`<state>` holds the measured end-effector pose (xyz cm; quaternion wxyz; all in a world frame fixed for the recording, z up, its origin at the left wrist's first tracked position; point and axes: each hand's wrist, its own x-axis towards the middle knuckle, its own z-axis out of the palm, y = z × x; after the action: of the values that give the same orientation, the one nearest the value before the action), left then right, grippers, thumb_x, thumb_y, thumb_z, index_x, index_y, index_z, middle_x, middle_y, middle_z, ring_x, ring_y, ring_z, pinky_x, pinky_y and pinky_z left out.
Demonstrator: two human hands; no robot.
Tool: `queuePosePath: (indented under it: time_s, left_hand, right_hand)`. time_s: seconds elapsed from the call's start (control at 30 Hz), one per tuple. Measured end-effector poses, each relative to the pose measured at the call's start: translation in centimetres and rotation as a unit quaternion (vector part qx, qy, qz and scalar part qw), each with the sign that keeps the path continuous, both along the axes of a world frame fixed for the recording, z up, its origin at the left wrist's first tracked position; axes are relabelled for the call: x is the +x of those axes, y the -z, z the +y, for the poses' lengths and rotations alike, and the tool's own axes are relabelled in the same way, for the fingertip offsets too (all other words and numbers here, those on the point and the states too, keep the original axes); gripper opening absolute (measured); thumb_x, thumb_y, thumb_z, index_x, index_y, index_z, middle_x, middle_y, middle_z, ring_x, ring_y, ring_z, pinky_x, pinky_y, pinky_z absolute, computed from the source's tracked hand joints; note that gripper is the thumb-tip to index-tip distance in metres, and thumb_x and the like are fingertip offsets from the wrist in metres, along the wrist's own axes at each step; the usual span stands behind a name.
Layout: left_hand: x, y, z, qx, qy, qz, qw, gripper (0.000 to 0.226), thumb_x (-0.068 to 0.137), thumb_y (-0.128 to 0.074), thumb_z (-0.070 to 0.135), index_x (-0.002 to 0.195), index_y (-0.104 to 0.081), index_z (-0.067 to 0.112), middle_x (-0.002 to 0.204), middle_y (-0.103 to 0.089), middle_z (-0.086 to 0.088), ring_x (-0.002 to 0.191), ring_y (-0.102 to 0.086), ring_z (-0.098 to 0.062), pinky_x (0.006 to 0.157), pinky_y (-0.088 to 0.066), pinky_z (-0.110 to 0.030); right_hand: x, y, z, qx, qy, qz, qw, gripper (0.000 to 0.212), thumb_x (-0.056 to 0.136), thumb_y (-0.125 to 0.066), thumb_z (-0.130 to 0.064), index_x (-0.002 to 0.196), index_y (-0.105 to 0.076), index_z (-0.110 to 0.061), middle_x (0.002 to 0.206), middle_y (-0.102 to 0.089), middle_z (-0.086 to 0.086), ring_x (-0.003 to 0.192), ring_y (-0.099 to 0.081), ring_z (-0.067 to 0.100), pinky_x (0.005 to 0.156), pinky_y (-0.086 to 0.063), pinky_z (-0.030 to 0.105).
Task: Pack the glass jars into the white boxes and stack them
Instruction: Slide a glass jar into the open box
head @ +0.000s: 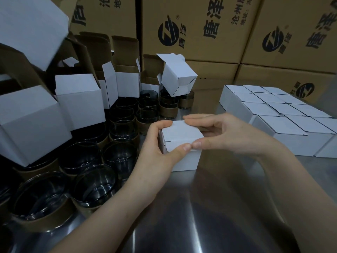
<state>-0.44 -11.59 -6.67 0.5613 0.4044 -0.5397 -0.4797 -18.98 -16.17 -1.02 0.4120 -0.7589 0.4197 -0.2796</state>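
Note:
A small white box (182,136) stands on the steel table (182,207) in the middle of the head view, its lid folded down. My left hand (156,148) grips its left side, thumb on the front lid edge. My right hand (224,134) holds the right side, fingers over the far edge and thumb pinching the front lip beside the left thumb. Whatever the box contains is hidden. Several dark glass jars (91,183) with brown paper bands stand at the left. Several shut white boxes (284,117) sit packed together at the right.
Open empty white boxes (80,99) are piled over the jars at the left and back; one tilted box (177,79) rests on the jars. Large brown printed cartons (200,28) wall the back.

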Motion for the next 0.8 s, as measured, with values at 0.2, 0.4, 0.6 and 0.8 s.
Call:
queuePosePath:
  time_s: [0.2,0.4,0.6,0.8]
  left_hand:
    - [-0.10,-0.32,0.08,-0.001,-0.002,0.033,0.999,0.055,0.070,-0.083,0.038,0.118,-0.056,0.033,0.113,-0.065,0.010,0.102,-0.065,-0.006,0.083,-0.056,-0.025]
    - [-0.22,-0.41,0.07,-0.008,-0.009,0.044,0.999,0.052,0.068,-0.071,0.038,0.117,-0.057,0.030,0.107,-0.067,0.010,0.096,-0.067,-0.006,0.080,-0.057,-0.024]
    - [-0.23,-0.30,-0.08,0.000,-0.007,0.038,0.999,0.035,0.086,-0.070,0.021,0.117,-0.056,0.029,0.102,-0.067,0.014,0.088,-0.066,0.002,0.074,-0.054,-0.018]
    - [-0.22,-0.34,-0.01,0.017,0.001,0.042,0.999,0.037,0.086,-0.070,0.020,0.117,-0.055,0.031,0.104,-0.065,0.014,0.087,-0.065,0.003,0.073,-0.053,-0.016]
  right_hand:
    - [-0.09,-0.17,-0.04,-0.007,0.002,-0.013,1.000,0.053,0.061,-0.076,-0.038,0.112,-0.066,-0.033,0.125,-0.057,-0.026,0.118,-0.051,-0.015,0.094,-0.041,0.005]
    - [-0.03,-0.22,0.04,-0.010,0.005,-0.015,1.000,0.052,0.058,-0.075,-0.046,0.108,-0.068,-0.035,0.124,-0.060,-0.025,0.117,-0.054,-0.013,0.096,-0.042,0.007]
    - [-0.04,-0.18,-0.02,-0.010,0.000,-0.022,1.000,0.053,0.057,-0.078,-0.036,0.109,-0.069,-0.031,0.123,-0.059,-0.021,0.116,-0.055,-0.012,0.096,-0.042,0.007]
    - [-0.07,0.04,-0.19,-0.005,-0.001,-0.022,1.000,0.061,0.050,-0.081,-0.041,0.108,-0.070,-0.030,0.128,-0.058,-0.018,0.117,-0.057,-0.007,0.096,-0.046,0.013]
